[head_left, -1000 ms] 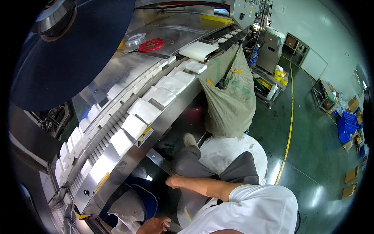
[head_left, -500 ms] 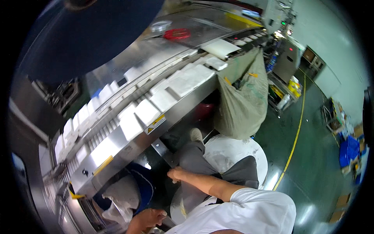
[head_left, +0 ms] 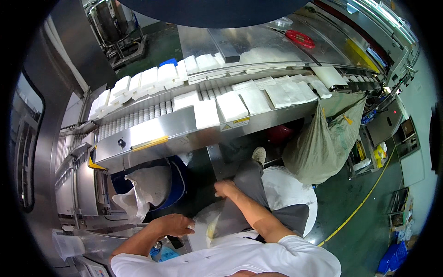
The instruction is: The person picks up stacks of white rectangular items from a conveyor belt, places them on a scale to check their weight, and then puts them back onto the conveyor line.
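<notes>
My left hand (head_left: 177, 225) hangs low in the head view, fingers loosely bent and a little apart, holding nothing I can see. Its nearest neighbour is the white round surface (head_left: 199, 235) beside my leg. My right hand (head_left: 224, 188) is curled closed next to my grey trouser leg (head_left: 249, 184), and no object shows in it. Beyond both hands runs a metal roller conveyor (head_left: 184, 144). White flat stacks (head_left: 256, 101) lie along its near edge, and a second row of white stacks (head_left: 148, 78) lines its far side. Neither hand touches them.
Under the conveyor's left end stands a blue bin (head_left: 177, 184) with a pale bag (head_left: 150, 184) in it. A large beige sack (head_left: 314, 154) hangs at the right. Red-handled tool (head_left: 300, 39) rests on the metal top. A yellow floor line (head_left: 360, 203) runs at far right.
My view has turned, so the conveyor lies more level and further right in the picture. My left forearm shows more fully. Both hands stay low, away from the stacks.
</notes>
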Available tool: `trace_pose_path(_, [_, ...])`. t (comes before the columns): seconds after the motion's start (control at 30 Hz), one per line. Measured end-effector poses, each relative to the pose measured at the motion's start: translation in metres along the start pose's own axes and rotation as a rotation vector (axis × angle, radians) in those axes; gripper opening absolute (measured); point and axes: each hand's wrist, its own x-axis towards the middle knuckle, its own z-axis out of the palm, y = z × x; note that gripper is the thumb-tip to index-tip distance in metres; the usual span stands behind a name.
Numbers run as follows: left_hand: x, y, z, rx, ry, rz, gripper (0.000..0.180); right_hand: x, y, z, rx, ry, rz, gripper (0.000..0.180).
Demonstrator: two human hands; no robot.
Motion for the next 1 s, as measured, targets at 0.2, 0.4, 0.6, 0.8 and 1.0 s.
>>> trace_pose_path(0.2, [-0.001,0.008,-0.008,0.073,0.069,0.023,0.034,0.004,0.010,0.019,0.063,0.275,-0.097,0.031])
trace_pose_path(0.4, [0.018,0.064,0.029,0.010,0.339,0.249,0.024,-0.065,0.017,0.002,0.335,0.459,-0.300,0.029])
trace_pose_path(0.6, [0.079,0.062,0.045,-0.348,0.322,0.487,0.031,-0.142,0.066,0.004,0.702,0.467,-0.317,0.031])
trace_pose_path(0.8, [0.113,0.074,0.043,-0.647,0.293,0.543,0.030,-0.217,0.049,0.001,0.652,0.401,-0.222,0.029])
trace_pose_path(1.0, [0.124,0.147,0.038,-0.798,0.197,0.428,0.025,-0.290,0.059,0.054,0.426,0.245,-0.143,0.025])
